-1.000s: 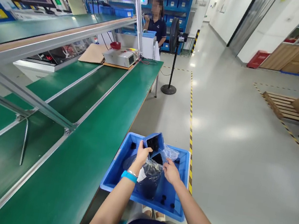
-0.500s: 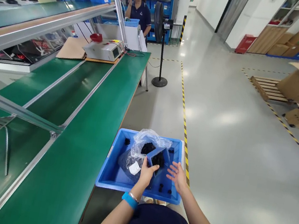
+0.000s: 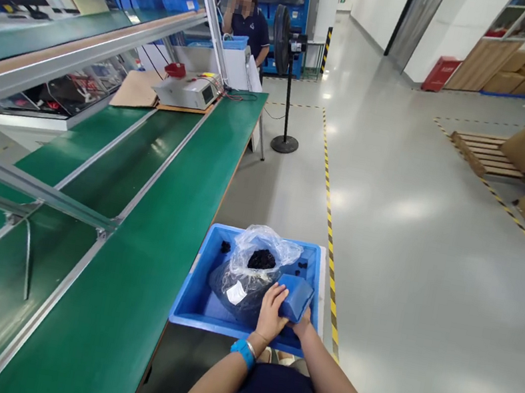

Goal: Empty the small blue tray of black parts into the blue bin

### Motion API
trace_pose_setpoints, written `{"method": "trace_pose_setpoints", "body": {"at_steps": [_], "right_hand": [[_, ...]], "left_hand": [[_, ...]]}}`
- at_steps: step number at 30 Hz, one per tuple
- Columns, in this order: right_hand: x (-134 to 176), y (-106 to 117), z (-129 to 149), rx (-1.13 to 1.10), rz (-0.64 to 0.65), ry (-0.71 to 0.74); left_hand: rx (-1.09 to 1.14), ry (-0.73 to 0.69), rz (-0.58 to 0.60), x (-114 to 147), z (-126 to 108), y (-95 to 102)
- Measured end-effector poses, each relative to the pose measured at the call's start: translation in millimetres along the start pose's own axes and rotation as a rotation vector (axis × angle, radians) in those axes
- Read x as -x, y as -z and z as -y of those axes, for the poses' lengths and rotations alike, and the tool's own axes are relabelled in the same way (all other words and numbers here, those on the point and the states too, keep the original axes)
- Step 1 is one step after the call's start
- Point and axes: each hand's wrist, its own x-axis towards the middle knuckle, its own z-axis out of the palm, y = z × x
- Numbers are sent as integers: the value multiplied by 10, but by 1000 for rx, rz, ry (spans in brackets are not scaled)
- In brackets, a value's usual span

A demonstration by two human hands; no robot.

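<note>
Left hand [image 3: 271, 312] grip wraps the small blue plastic box [image 3: 295, 298], upturned; right hand [image 3: 303, 326] supports it from beneath, mostly hidden. Box sits in the blue plastic tote [image 3: 192, 306], right of the clear plastic bag of black parts [image 3: 255, 266], beside the green counter [image 3: 140, 256].

Bright, even overhead light; soft glare patches on the grey floor [image 3: 407, 208]. Shadows faint. Wide-angle bending stretches the edges; the shelf [image 3: 65, 46] curves. Centre sharp.
</note>
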Motion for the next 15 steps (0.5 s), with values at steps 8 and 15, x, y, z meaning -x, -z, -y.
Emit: {"method": "trace_pose_setpoints", "body": {"at_steps": [8, 15], "right_hand": [[171, 80, 65, 15, -8, -1], [409, 113, 375, -116, 164, 201]], "left_hand": [[239, 146, -326, 18, -178, 307], [309, 107, -372, 237, -191, 284]]}}
